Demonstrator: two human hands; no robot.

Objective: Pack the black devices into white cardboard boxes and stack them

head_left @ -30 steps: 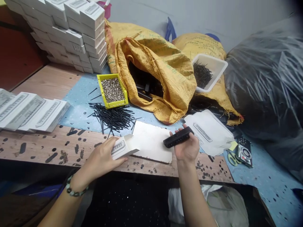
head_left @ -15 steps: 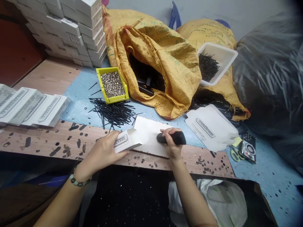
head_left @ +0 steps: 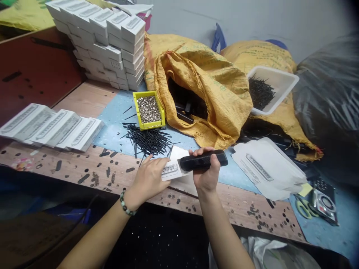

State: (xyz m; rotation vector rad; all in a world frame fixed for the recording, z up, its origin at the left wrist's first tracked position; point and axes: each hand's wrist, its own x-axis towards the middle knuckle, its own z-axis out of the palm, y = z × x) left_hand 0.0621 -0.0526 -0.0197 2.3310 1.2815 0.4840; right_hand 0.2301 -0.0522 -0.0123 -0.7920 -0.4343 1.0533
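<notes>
My left hand (head_left: 148, 181) is closed around a small white printed box (head_left: 171, 171), its fingers over the top and the thumb below. In my right hand (head_left: 207, 179) is a black oblong object (head_left: 203, 160), gripped between thumb and fingers. The object's left end is at the open right end of the box; whether it is inside cannot be made out. Beneath both hands lies a white board (head_left: 185, 186), partly covered. Just beyond the left hand is a pile of thin black sticks (head_left: 150, 141).
A yellow tray (head_left: 135, 106) holds small metal pieces. Behind stands an open yellow woven sack (head_left: 224, 101) with black objects inside. White boxes are stacked (head_left: 112, 56) at back left and rowed (head_left: 56, 129) at left. Flat white cartons (head_left: 263, 168) and scissors (head_left: 304, 209) lie right.
My right hand has turned and brought the black object against the open end of the box. The box now points towards it. The camera view has shifted too.
</notes>
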